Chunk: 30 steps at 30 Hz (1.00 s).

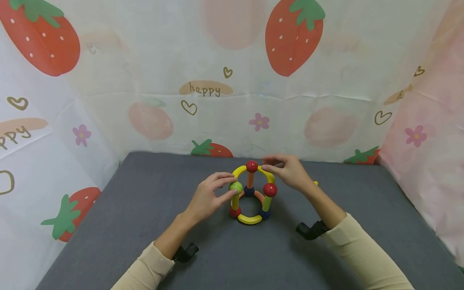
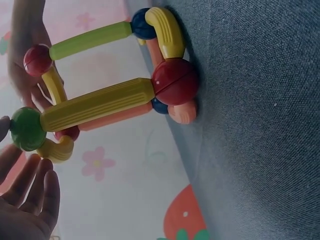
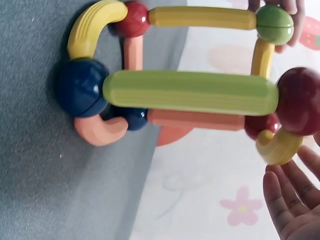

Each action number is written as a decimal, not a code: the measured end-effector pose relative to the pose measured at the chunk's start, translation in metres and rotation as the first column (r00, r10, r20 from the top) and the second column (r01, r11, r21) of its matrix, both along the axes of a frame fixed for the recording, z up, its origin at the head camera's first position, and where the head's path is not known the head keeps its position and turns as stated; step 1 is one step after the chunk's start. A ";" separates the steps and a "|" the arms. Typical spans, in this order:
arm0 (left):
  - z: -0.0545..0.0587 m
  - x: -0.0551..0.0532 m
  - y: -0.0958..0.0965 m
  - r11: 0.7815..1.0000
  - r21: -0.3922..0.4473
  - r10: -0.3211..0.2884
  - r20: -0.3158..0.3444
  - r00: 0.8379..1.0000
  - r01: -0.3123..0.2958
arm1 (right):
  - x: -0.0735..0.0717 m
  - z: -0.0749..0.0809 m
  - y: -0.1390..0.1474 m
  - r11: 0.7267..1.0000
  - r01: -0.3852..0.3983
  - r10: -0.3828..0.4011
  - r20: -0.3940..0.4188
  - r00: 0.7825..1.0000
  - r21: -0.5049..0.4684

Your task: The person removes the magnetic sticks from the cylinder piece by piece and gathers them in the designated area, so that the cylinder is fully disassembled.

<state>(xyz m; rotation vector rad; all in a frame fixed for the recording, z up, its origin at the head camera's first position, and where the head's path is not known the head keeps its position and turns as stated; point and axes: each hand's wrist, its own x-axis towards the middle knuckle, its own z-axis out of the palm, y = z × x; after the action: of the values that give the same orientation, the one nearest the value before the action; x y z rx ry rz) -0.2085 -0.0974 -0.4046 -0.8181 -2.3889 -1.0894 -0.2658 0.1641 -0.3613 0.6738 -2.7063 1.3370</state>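
Observation:
A frame of magnetic sticks and balls stands upright on the cloth. Its base ring joins a red ball (image 2: 175,81) and two dark blue balls (image 3: 81,87) with curved rods, the front one yellow (image 1: 249,220). Three straight sticks rise from it: yellow (image 2: 97,104), light green (image 3: 190,92) and orange (image 1: 250,180). My left hand (image 1: 208,197) pinches the green ball (image 1: 235,187) on top of the yellow stick. At the back right, my right hand (image 1: 290,171) holds a yellow curved rod (image 1: 267,175) between the back red ball (image 1: 251,166) and the right red ball (image 1: 270,189).
Dark grey cloth (image 1: 119,229) covers the table. A small yellow piece (image 1: 316,183) shows past the right forearm. Black wrist cameras (image 1: 185,253) hang below both wrists. A strawberry-print curtain (image 1: 232,117) closes off the back and sides.

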 end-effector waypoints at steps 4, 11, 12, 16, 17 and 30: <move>-0.001 0.000 0.000 0.999 0.042 -0.011 0.049 0.999 0.009 | 0.004 -0.002 0.002 0.999 -0.031 0.030 -0.023 0.999 -0.021; -0.003 0.002 -0.001 0.989 0.151 -0.035 0.247 0.968 -0.003 | 0.020 -0.015 0.013 0.993 0.012 -0.003 0.082 0.997 -0.114; -0.004 0.003 -0.001 0.987 0.159 -0.035 0.282 0.959 -0.011 | 0.022 -0.018 0.015 0.989 0.018 -0.001 0.115 0.993 -0.147; -0.011 0.002 0.000 0.981 0.190 -0.064 0.441 0.895 -0.024 | 0.029 -0.032 0.027 0.959 0.041 0.033 0.253 0.967 -0.281; -0.013 0.001 0.000 0.980 0.197 -0.081 0.475 0.876 -0.016 | 0.030 -0.037 0.030 0.951 0.037 0.053 0.282 0.958 -0.306; -0.028 -0.007 0.001 0.975 0.205 -0.189 0.590 0.785 0.081 | 0.043 -0.083 0.018 0.976 -0.042 0.113 0.332 0.936 -0.215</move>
<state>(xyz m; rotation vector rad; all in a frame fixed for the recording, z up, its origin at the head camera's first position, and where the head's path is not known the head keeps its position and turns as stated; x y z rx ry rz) -0.2155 -0.0968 -0.4329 -0.6518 -2.7080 -1.8213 -0.2227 0.1823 -0.4443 0.5808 -2.7561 1.8832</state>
